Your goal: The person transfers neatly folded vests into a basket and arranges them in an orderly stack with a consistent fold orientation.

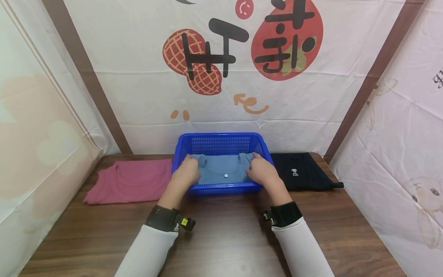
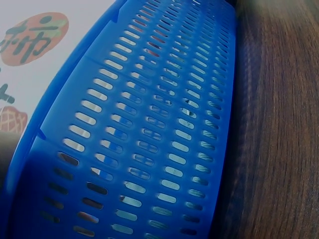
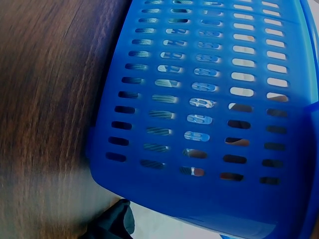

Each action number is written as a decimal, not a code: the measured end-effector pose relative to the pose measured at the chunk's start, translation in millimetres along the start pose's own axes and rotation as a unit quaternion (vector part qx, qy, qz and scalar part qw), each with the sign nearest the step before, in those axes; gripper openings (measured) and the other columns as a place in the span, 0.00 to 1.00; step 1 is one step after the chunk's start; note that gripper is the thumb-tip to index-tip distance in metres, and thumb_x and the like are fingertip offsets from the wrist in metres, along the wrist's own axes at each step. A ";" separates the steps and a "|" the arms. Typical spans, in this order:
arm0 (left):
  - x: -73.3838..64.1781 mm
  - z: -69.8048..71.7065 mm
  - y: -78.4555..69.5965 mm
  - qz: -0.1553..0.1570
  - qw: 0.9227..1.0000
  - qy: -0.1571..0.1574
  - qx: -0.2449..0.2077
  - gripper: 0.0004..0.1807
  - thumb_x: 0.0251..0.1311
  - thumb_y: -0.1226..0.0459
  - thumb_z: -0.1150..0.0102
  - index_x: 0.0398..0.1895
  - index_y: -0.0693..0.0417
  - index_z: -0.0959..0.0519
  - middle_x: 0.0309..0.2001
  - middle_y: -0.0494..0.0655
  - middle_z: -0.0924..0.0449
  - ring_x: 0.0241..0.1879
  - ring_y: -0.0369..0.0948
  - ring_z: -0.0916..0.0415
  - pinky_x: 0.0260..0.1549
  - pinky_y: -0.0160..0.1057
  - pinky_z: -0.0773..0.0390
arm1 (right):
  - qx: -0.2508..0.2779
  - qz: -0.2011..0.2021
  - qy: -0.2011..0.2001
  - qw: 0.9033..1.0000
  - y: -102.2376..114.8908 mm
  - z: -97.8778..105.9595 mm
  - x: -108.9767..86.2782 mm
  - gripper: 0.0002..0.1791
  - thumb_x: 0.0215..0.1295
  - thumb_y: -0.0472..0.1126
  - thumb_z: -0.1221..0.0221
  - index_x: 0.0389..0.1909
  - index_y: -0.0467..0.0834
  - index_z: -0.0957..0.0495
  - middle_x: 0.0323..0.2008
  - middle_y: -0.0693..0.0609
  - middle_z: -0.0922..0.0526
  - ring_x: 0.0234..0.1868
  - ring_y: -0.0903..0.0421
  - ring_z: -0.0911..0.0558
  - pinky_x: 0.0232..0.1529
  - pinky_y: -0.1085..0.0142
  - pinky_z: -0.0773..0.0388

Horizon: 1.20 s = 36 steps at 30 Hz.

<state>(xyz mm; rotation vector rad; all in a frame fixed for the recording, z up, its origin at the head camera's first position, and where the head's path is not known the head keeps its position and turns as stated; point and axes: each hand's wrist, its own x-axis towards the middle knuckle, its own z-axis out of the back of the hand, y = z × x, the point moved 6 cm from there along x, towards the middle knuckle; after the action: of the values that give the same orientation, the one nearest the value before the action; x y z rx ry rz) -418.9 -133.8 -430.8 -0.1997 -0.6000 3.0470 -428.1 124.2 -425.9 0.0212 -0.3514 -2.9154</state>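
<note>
— What are your hands doing?
— My left hand (image 1: 188,171) grips the blue-grey garment (image 1: 221,167) at its left side, fingers curled at the cloth. My right hand (image 1: 262,169) grips it the same way at its right side.

— And where is that garment?
— Inside the blue basket (image 1: 225,186), its neckline curving between my two hands and a small white tag (image 1: 226,176) showing near the basket's front rim. The basket sits by the middle of the counter's far edge; the bare wood of the counter (image 1: 221,238) runs from its front wall toward me.

— Anything on either side?
— A pink garment (image 1: 135,181) lies flat toward the counter's far left corner, reaching up to the basket's left side. A black garment (image 1: 308,179) with a small white print (image 1: 294,172) lies toward the far right corner, partly hidden by the basket's right side.

— What do your wrist cameras show?
— Mostly the basket's slotted wall (image 2: 149,109), with glimpses of cloth through the slots. My grip can't be made out there; the head view shows it.
</note>
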 end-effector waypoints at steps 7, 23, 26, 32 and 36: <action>0.4 2.7 -1.7 -0.010 1.000 -0.005 -0.009 0.29 0.71 0.70 0.54 0.75 0.68 0.37 0.80 0.70 0.58 0.77 0.64 0.50 0.70 0.66 0.43 | 0.034 0.001 -0.018 0.999 -3.7 1.5 1.8 0.23 0.72 0.44 0.44 0.14 0.46 0.24 0.75 0.41 0.32 0.43 0.46 0.16 0.49 0.55 0.22; -8.3 27.1 -0.4 -0.102 0.972 -0.143 -0.157 0.22 0.71 0.63 0.43 0.65 0.60 0.24 0.69 0.61 0.29 0.69 0.55 0.31 0.69 0.58 0.32 | 0.118 0.032 -0.079 0.989 -4.5 13.1 1.3 0.20 0.71 0.44 0.44 0.59 0.40 0.19 0.64 0.43 0.22 0.68 0.45 0.25 0.69 0.47 0.29; -13.6 33.2 3.2 -0.112 0.958 -0.183 -0.192 0.18 0.71 0.62 0.42 0.60 0.58 0.21 0.62 0.58 0.23 0.61 0.53 0.24 0.61 0.56 0.23 | 0.120 0.036 -0.083 0.989 -1.5 17.6 -1.3 0.18 0.72 0.45 0.44 0.57 0.43 0.18 0.62 0.45 0.21 0.66 0.46 0.23 0.67 0.47 0.27; -30.4 41.2 -4.7 -0.130 0.945 -0.218 -0.208 0.15 0.72 0.62 0.42 0.57 0.54 0.20 0.58 0.54 0.21 0.57 0.51 0.22 0.54 0.54 0.19 | 0.109 0.051 -0.092 0.988 -1.6 30.7 -9.2 0.17 0.72 0.45 0.43 0.56 0.44 0.17 0.60 0.46 0.20 0.63 0.47 0.21 0.64 0.47 0.24; -47.5 43.7 -22.2 -0.148 0.945 -0.222 -0.189 0.14 0.73 0.60 0.43 0.58 0.52 0.20 0.58 0.50 0.20 0.58 0.48 0.22 0.56 0.53 0.19 | 0.108 0.055 -0.108 0.987 -4.5 42.1 -17.8 0.18 0.74 0.45 0.43 0.57 0.43 0.17 0.60 0.45 0.20 0.63 0.46 0.22 0.64 0.46 0.25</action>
<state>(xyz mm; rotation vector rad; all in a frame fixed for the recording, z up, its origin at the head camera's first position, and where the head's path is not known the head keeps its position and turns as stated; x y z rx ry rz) -377.4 -132.2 -376.7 0.5379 -1.1205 2.6575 -413.1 141.9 -386.2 -0.2731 -0.6795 -2.7618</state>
